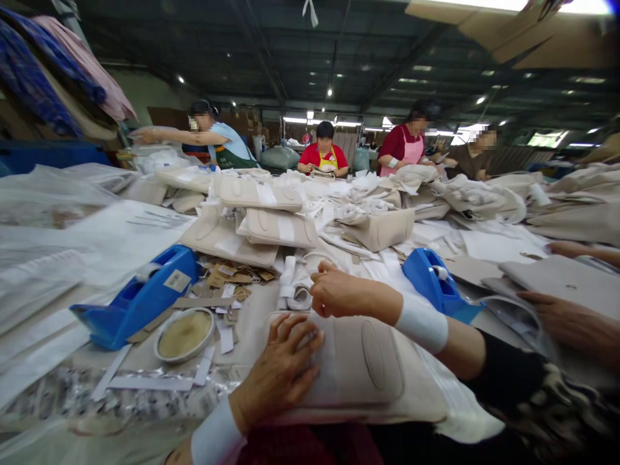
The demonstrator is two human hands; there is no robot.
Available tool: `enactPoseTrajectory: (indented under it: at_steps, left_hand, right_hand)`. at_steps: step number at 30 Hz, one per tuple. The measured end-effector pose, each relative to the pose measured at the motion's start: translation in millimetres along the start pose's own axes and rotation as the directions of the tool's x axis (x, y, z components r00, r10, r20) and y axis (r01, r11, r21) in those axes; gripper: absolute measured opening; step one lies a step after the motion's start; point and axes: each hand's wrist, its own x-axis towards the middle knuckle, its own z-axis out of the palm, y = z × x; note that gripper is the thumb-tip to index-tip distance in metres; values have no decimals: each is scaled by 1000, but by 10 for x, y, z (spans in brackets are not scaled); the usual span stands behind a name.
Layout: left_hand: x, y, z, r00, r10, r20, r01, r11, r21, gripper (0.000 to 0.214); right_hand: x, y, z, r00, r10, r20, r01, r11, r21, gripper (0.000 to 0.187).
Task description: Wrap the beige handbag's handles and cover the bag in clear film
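A beige bag [358, 368] with an oval raised shape and a pale band around it lies flat in front of me. My left hand [283, 371] rests on its left part, fingers spread over the band. Over the bag's far edge is my right hand [336, 290], its fingers curled together; what they pinch, if anything, is hidden. White wrapped straps [294, 284] lie just beyond, between the two hands and the stacked bags. Both my wrists wear white cuffs.
Blue tape dispensers stand left [145, 297] and right [436, 284]. A round dish with a yellowish pad [185, 334] sits among paper tags [232, 278]. Wrapped beige bags [261, 194] pile up ahead. Another person's hands [566, 323] hold a beige piece at right; several co-workers stand behind.
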Motion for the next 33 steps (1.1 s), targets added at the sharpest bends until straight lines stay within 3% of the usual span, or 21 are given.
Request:
enactPoseTrajectory:
  at_steps: [13, 27, 31, 33]
  left_hand:
    - [-17, -7, -6, 999, 17, 30, -17, 1000, 16, 59]
    - [26, 5, -47, 995, 24, 92, -22, 1000, -14, 62]
    - [20, 5, -50, 994, 34, 104, -34, 999, -11, 60]
    - [15, 6, -54, 993, 34, 115, -33, 999, -11, 60]
  right_hand:
    - [187, 44, 115, 1000, -3, -29, 1, 998, -70, 21]
    - [182, -84, 306, 983, -10, -181, -36, 968, -248, 21]
    - [166, -51, 319, 974, 49, -221, -106, 961, -255, 13]
    - [159, 1, 293, 973, 52, -224, -107, 965, -241, 24]
